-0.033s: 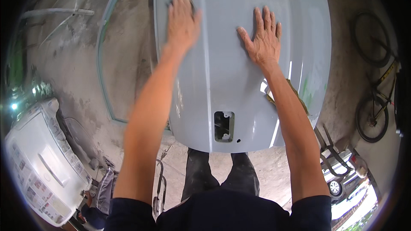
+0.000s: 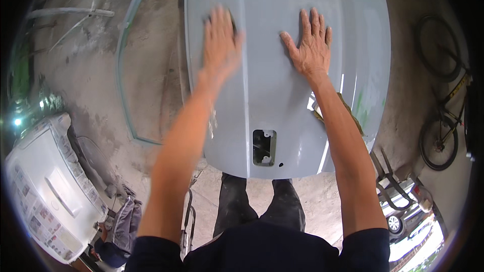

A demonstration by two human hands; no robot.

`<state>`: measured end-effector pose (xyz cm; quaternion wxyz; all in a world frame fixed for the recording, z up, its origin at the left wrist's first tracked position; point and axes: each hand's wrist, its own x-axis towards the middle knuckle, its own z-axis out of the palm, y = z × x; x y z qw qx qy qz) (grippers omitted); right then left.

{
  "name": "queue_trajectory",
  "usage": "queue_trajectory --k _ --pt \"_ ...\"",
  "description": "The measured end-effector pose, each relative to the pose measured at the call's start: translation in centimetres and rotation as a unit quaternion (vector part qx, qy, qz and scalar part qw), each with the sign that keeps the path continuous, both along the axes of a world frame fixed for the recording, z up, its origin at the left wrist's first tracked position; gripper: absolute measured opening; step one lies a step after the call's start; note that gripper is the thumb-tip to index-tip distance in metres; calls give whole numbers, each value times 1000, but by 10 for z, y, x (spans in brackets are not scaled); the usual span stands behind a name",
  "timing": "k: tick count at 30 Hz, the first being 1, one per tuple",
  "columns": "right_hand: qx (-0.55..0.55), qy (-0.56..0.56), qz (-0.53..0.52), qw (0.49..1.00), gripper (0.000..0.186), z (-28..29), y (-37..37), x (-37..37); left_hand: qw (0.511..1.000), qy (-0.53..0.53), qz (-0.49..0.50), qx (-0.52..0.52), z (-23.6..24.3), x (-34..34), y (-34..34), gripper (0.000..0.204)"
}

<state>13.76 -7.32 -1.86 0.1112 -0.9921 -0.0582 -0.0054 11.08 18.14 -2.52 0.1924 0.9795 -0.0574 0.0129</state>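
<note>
One blurred left hand lies over a dark thing, its grip impossible to tell, near the left edge of the grey panel, the right hand spread flat right of the panel's middle, the panel beneath both, long axis running forward, hole at its near end.

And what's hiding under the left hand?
Under the left hand, a dark edge of something peeks out, with the grey panel beneath. The hand covers the rest, so I can't tell what that dark thing is.
</note>
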Motion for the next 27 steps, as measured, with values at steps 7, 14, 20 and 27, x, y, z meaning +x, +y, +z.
queue_trajectory --k 7,14,20,27 --pt "-7 11 -9 1000 92 11 1 -1 966 258 -8 10 41 -250 -41 87" --pt "22 28 -17 999 91 13 0 1 1000 18 -2 26 -25 96 3 84" --pt "46 26 -22 998 90 8 -3 2 998 -52 -27 36 -15 163 -5 74" --pt "35 48 -14 998 90 26 0 5 978 196 -59 30 59 -172 -46 79"
